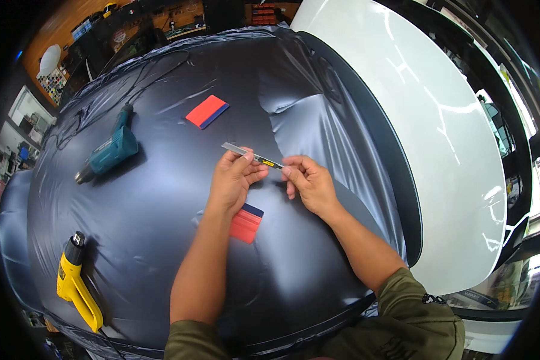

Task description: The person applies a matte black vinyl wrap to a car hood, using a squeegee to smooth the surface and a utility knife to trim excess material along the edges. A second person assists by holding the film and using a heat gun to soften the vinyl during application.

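Above the dark film (pixel 162 210), a knife (pixel 268 162) is held: left hand (pixel 231 180), fingers clamped near its blade (pixel 231 147); right hand (pixel 312 185), fingers pinched on its rear end. One red scraper (pixel 206 110) lies beyond; yellow heat gun (pixel 73 285) and teal heat gun (pixel 115 147) lie leftward.

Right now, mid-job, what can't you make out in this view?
- Head view: parts of the utility knife, covered by the left hand and, at one end, the right hand.
- Head view: the nearer red squeegee's left side, behind the left forearm.
- Head view: the white car panel's far end, cut off by the upper edge.
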The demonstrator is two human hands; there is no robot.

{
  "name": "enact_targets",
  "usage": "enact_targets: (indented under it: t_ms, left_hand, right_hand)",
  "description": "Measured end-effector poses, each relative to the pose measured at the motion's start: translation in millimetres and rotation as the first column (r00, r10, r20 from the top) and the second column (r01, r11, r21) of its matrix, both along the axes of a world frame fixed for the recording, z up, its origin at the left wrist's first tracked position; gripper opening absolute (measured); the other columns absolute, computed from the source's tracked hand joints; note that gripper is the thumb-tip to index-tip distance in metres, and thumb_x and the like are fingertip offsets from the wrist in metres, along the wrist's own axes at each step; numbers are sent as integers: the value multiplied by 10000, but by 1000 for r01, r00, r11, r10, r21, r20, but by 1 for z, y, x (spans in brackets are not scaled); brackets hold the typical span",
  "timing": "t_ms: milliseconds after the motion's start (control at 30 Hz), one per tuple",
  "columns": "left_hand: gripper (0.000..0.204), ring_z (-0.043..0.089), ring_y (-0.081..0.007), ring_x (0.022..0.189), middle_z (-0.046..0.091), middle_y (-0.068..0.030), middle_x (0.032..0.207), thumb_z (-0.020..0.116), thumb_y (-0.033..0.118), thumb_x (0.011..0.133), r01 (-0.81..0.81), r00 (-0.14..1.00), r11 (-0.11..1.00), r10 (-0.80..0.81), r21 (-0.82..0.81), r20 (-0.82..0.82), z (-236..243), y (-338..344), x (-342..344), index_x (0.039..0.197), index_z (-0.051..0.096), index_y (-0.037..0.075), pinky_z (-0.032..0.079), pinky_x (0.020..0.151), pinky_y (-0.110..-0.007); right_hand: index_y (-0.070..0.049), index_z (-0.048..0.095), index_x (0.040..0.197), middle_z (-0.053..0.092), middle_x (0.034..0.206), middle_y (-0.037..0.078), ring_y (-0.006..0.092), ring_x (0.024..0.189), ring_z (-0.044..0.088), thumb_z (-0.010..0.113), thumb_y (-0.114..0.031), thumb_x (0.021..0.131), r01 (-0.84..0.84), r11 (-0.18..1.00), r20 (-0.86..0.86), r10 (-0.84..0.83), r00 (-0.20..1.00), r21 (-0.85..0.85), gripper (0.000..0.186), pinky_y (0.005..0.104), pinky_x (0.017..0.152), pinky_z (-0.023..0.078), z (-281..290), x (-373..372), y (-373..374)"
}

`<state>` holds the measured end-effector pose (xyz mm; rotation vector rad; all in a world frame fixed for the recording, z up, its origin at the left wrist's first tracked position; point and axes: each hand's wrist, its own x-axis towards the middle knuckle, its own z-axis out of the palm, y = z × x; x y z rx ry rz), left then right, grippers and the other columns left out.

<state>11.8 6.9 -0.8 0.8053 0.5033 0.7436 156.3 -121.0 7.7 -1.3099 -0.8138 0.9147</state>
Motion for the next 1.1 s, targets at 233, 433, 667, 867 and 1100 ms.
enact_targets:
  t_ms: [233, 433, 667, 867, 1100]
  left_hand:
    - [130, 709, -204, 807, 659, -109, 903, 559, 115, 1007, 101, 989, 993, -94, -54, 115, 4, -1, -8, 1082, 569, 9, 636, 759, -308]
    - [156, 708, -203, 804, 679, -114, 883, 569, 128, 999, 156, 988, 987, -155, 33, -30, 19, -8, 0, 1082, 580, -3, 611, 718, -310]
    - [304, 669, -267, 890, 681, -130, 959, 653, 239, 948, 392, 780, 489, 272, 779, -563, 30, 5, 65, 1137, 632, 3, 526, 785, -402]
    - [509, 464, -358, 1312, 509, -204, 1397, 677, 320, 908, 536, 671, -6, 610, 844, -422, -6, -11, 80, 1306, 575, 19, 360, 1109, -471]
    - [608, 303, -377, 1466, 372, -214, 1549, 553, 412, 990, 631, 611, 25, 600, 776, -516, -17, -11, 80, 1463, 439, 48, 236, 1208, -498]
  right_hand:
    - [36, 597, 1206, 687, 917, 88, 126, 743, 676, 638, -147, 990, -115, 953, -152, 163, 975, 281, 287, 266, 691, 569, 6, -12, -9]
    - [10, 555, 1277, 680, 920, 90, 134, 753, 666, 594, -122, 1005, -203, 956, -192, 244, 950, 210, 305, 290, 707, 567, 3, 9, -12]
    - [-2, 596, 1201, 686, 840, 158, 267, 721, 673, 497, -101, 985, -57, 983, 715, 168, 678, -177, 257, 389, 685, 526, 51, 81, 23]
    - [-25, 633, 1053, 692, 913, 218, 416, 866, 659, 592, -208, 962, 17, 976, 969, 215, 119, -219, 209, 480, 754, 510, 78, 153, 89]
    - [-91, 664, 1106, 695, 966, 106, 317, 924, 669, 554, -123, 940, -100, 979, 941, 139, -308, -177, 202, 449, 808, 501, 54, 171, 120]
